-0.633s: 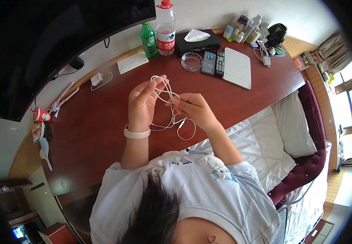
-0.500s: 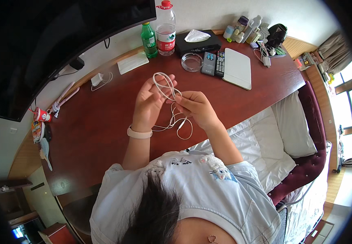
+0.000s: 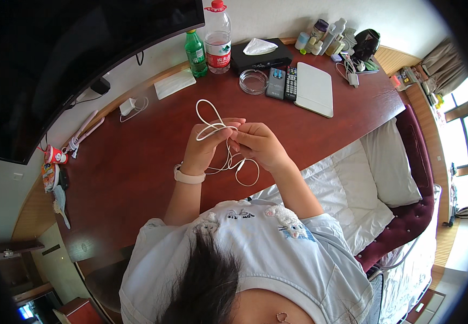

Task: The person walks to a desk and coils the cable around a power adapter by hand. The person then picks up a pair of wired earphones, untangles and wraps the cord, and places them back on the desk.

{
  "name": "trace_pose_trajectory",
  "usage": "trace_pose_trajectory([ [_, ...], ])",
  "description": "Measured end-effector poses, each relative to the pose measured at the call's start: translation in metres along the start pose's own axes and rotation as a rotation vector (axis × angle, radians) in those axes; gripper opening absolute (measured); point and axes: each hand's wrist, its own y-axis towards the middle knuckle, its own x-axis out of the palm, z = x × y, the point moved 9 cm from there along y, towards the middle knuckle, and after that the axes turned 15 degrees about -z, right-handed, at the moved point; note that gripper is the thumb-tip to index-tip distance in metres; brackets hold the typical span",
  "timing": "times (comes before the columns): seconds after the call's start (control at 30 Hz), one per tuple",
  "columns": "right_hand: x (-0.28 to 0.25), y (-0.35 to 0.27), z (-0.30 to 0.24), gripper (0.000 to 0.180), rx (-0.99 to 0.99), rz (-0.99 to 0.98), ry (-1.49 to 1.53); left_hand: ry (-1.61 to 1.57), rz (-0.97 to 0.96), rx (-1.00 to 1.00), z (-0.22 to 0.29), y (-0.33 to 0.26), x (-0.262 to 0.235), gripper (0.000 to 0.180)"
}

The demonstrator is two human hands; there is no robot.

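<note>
A thin white cable (image 3: 216, 114) is gathered in loops between my two hands, above the dark red-brown table (image 3: 136, 156). My left hand (image 3: 200, 147) pinches it, and its loops stick up past the thumb and fingers. Close against it, my right hand (image 3: 262, 143) is closed on the same cable where the loops meet. The fingertips overlap there, so the exact grip is partly hidden. A loose length with a small connector hangs below the hands in a wide curve. On my left wrist sits a pale band (image 3: 189, 176).
Behind the hands stand a green bottle (image 3: 195, 54), a large clear bottle (image 3: 218, 46), a black box (image 3: 263, 55) with tissue, and a glass ashtray (image 3: 254, 82). Two remotes (image 3: 284, 83) lie beside a white flat panel (image 3: 314, 90). A monitor (image 3: 93, 48) overhangs the left; a bed (image 3: 342, 183) adjoins the right.
My left hand has turned and closed in toward my right hand, its fingers folding over the cable. The cable loops now spread up and to the left. My right hand has barely moved.
</note>
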Motion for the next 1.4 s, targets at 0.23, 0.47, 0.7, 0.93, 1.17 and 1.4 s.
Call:
trace_pose_trajectory([
  [0.23, 0.003, 0.003, 0.002, 0.028, 0.033, -0.062, -0.058, 0.214, 0.049, -0.028, 0.006, -0.004, -0.001, 0.022],
  [0.47, -0.006, -0.006, 0.0, 0.017, 0.064, 0.071, -0.387, -0.207, 0.362, 0.191, 0.012, -0.017, -0.036, 0.018],
  [0.7, 0.017, -0.021, -0.062, 0.013, -0.283, 0.179, -1.123, 0.098, 0.394, -0.029, 0.009, -0.02, -0.037, 0.023],
  [0.93, 0.038, -0.016, -0.085, 0.014, -0.375, -0.039, -1.403, 0.155, 0.063, -0.42, -0.018, -0.016, -0.007, 0.023],
  [1.17, 0.021, -0.008, -0.088, 0.028, -0.309, -0.019, -1.128, 0.157, -0.117, -0.627, -0.027, -0.02, 0.01, 0.018],
  [1.4, 0.028, -0.005, -0.08, 0.048, -0.188, -0.242, -1.2, 0.074, -0.114, -0.668, -0.039, -0.022, 0.006, 0.017],
])
